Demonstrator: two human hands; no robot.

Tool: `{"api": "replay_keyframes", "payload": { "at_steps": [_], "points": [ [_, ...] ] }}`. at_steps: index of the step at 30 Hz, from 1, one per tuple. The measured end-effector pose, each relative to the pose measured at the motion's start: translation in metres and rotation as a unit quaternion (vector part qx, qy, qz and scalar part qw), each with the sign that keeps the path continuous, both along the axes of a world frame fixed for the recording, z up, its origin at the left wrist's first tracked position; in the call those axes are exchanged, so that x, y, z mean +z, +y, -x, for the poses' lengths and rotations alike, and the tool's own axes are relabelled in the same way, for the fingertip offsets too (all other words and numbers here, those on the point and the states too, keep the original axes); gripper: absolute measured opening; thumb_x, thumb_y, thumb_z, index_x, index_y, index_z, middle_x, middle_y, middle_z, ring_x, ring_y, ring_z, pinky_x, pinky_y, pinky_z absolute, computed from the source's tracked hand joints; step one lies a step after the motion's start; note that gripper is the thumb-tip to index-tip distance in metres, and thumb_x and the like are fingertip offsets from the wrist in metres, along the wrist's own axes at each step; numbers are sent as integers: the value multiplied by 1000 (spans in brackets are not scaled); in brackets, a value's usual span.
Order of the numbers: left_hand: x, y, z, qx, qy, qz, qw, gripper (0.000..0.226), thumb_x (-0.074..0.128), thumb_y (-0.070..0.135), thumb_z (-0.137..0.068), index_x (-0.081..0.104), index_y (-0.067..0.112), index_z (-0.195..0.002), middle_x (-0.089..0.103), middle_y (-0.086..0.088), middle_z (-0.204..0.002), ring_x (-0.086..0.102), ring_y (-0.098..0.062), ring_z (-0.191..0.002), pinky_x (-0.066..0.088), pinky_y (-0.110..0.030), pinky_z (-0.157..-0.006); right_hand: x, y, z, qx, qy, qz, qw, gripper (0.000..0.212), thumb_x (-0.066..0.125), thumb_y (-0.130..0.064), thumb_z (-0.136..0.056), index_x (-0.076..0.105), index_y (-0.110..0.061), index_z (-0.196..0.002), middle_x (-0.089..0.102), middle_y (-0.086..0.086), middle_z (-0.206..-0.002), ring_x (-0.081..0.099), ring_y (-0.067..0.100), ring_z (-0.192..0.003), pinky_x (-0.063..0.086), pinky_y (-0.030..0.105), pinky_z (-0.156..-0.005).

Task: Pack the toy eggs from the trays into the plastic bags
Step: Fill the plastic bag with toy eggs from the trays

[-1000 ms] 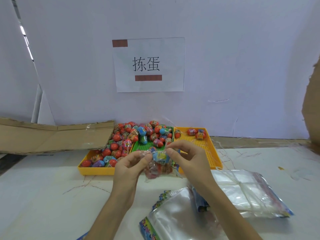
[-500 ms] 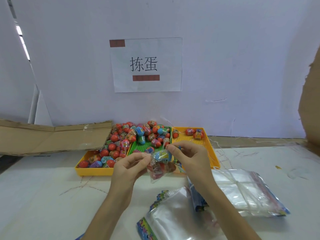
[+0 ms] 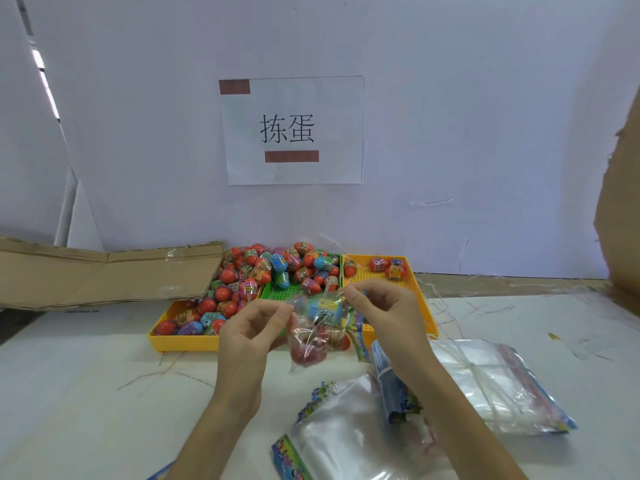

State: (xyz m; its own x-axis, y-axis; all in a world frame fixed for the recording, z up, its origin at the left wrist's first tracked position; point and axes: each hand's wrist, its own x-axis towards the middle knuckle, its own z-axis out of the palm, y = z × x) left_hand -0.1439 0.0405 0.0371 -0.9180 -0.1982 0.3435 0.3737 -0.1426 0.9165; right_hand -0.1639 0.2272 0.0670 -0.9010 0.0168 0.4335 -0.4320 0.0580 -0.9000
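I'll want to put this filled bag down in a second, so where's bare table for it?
Bare table lies left of the left hand, in front of the cardboard and left yellow tray. Crowded: the empty bags fill the near right, and the trays run behind the held bag.

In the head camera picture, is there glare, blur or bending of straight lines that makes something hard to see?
Head view: light is even and soft; the empty plastic bags show white glare; the small bag between both hands is slightly blurred, so its eggs cannot be counted; wide-angle bending curves the cardboard at the left edge.
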Motion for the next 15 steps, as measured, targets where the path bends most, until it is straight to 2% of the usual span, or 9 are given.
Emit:
{"api": "replay_keyframes", "payload": {
  "at_steps": [3,7,9,12,14,15],
  "points": [
    [0,2,0,-5,-9,4,1000,16,70,30,-78,74,15,-82,73,-14,-87,68,-23,-79,59,-46,-74,-2,3,1,20,-26,-19,999,7,71,-20,-92,77,-22,-88,75,-4,-82,70,23,-80,59,29,-73],
    [-1,4,-1,-3,-13,29,999,21,71,31,-80,72,12,-86,71,-17,-91,67,-28,-81,60,-51,-74,-3,2,0,-1,6,-60,998,15,73,-14,-91,75,-26,-99,73,-11,-94,68,10,-92,57,28,-79],
    [-2,4,-1,7,-6,50,999,16,71,32,-81,72,16,-83,69,-17,-88,66,-29,-78,59,-53,-72,-3,1,-2,-2,37,-72,997,14,74,-27,-87,74,-29,-100,72,-12,-100,66,11,-99,55,29,-82],
    [-3,5,-1,13,10,80,997,11,72,32,-83,72,21,-80,68,-14,-82,64,-32,-73,58,-46,-67,-1,-3,-7,4,74,-109,991,21,70,-49,-80,72,-33,-94,69,-12,-104,63,12,-106,48,23,-87],
    [-3,5,-1,10,19,95,995,9,71,32,-83,72,24,-80,68,-10,-80,63,-31,-72,57,-39,-65,-2,-8,-10,7,93,-139,986,21,71,-50,-79,72,-31,-87,66,-13,-101,61,11,-108,43,16,-88],
    [-4,6,-2,8,22,100,995,8,71,32,-83,72,25,-80,68,-7,-79,63,-26,-70,56,-35,-64,-4,-10,-10,8,94,-144,985,19,74,-47,-80,72,-29,-84,65,-12,-99,61,11,-107,43,17,-89]
  ]
}}
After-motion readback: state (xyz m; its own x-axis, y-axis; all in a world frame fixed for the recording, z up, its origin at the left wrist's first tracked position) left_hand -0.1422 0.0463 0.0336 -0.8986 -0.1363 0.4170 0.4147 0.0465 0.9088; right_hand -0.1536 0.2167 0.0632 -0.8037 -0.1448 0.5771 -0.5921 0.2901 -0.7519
